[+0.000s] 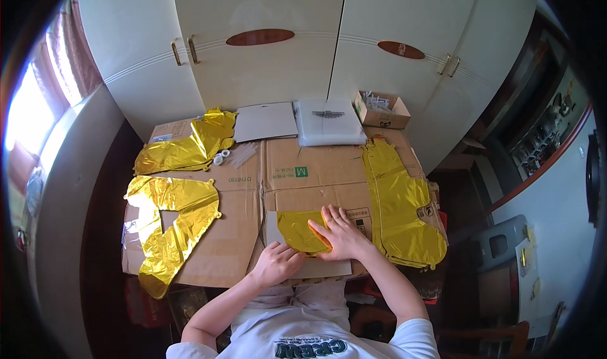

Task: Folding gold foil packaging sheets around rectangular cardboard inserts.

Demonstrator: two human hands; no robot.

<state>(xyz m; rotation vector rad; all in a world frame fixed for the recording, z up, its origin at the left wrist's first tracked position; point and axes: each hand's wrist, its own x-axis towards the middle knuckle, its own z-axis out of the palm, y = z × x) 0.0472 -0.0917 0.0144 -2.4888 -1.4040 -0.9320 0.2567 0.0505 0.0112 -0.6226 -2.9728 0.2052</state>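
Observation:
A folded gold foil balloon [296, 226] lies on a white card [325, 269] near the table's front edge. My right hand [344, 237] rests flat on its right part, fingers spread, and an orange-tinted fold shows beside the thumb. At the foil's lower left edge my left hand [277, 263] has its fingers curled and pinched on the foil; the fingertips are partly hidden. Flattened gold foil balloons lie on both sides: one angular [167, 226] at the left, one crumpled [190, 144] at the far left, and a long one [404, 207] at the right.
Opened cardboard [234, 251] covers the table. Along the back sit a grey-white card stack [265, 122], a pile of clear plastic bags [329, 123] and a small carton [384, 110] of small packets. White ribbon rolls [221, 156] and clear straws [243, 154] lie left of centre. Cabinets [265, 68] stand behind.

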